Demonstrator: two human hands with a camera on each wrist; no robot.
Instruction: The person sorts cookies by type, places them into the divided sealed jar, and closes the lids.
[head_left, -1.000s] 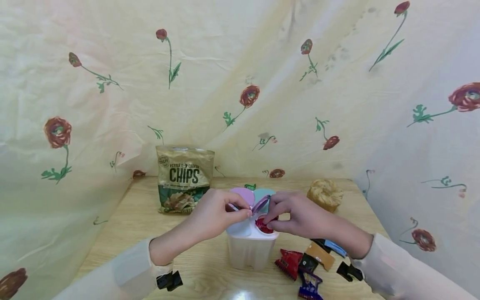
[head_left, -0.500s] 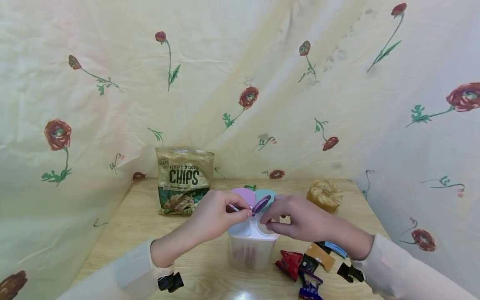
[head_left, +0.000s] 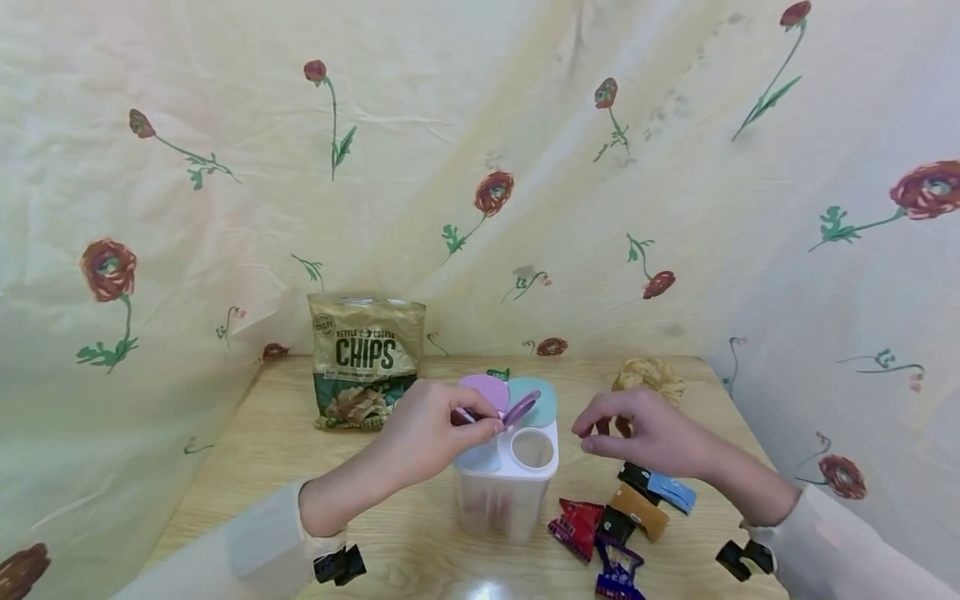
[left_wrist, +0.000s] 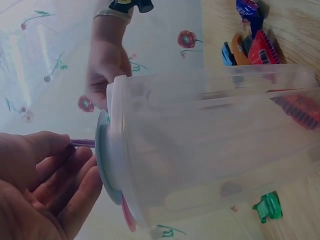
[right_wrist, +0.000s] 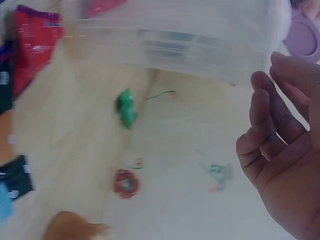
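Note:
A translucent container point(head_left: 501, 504) with a white top stands on the table, its round front-right hole uncovered. My left hand point(head_left: 438, 421) pinches a raised purple lid point(left_wrist: 82, 143) between thumb and finger above that top. Inside the container, near its bottom, lies a red wrapped packet point(left_wrist: 300, 109). To the right of the container, my right hand point(head_left: 645, 429) hovers with loosely bent fingers and nothing between them. Other lids, one pink-purple point(head_left: 486, 392) and one teal point(head_left: 534, 402), lie flat at the back of the top.
Several small wrapped snacks, among them a red packet point(head_left: 577, 527), an orange packet point(head_left: 637, 512) and a blue packet point(head_left: 672, 492), lie right of the container. Behind are a chips bag point(head_left: 367, 367), a golden-brown round item point(head_left: 649, 379) and a green packet point(left_wrist: 269, 207).
My right hand pushed a red packet into the hole, let it go and moved away to the right. The left hand still holds the purple lid up.

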